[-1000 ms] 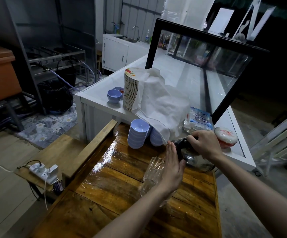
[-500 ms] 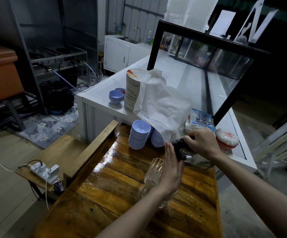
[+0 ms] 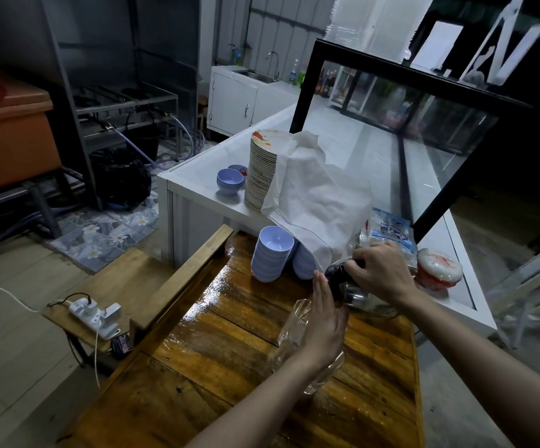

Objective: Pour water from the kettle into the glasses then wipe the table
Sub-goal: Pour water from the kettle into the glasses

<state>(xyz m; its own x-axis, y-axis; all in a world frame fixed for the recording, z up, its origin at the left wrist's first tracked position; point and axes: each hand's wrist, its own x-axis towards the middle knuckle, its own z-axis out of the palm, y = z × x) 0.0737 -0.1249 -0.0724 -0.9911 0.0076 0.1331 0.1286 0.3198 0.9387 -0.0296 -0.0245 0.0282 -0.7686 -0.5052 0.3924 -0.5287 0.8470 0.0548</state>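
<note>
Wood, wet and glossy: the plank table runs away from me, with a white power strip on the low bench at far left. At the table's far end stand two stacks of lilac bowls, the right-hand stack partly under a hanging white cloth. Behind them, on the white counter, a tall stack of plates carries that cloth over its top. My left hand is spread, fingers straight and pointing away from me, thumb out to the right; it lies over a clear glass, which leans and shows at the hand's left edge and again below the wrist. I cannot tell how firmly the palm bears on it. The fingertips reach up just beside the kettle, close enough that I cannot tell if they touch. The kettle, steel body with a dark top, sits at the table's far right corner, directly under my right hand, whose fingers are curled round the black handle on top. Just beyond that hand lies a clear printed packet; right of it sits a red-and-white lidded tub on the counter, below the black-framed glass case.
</note>
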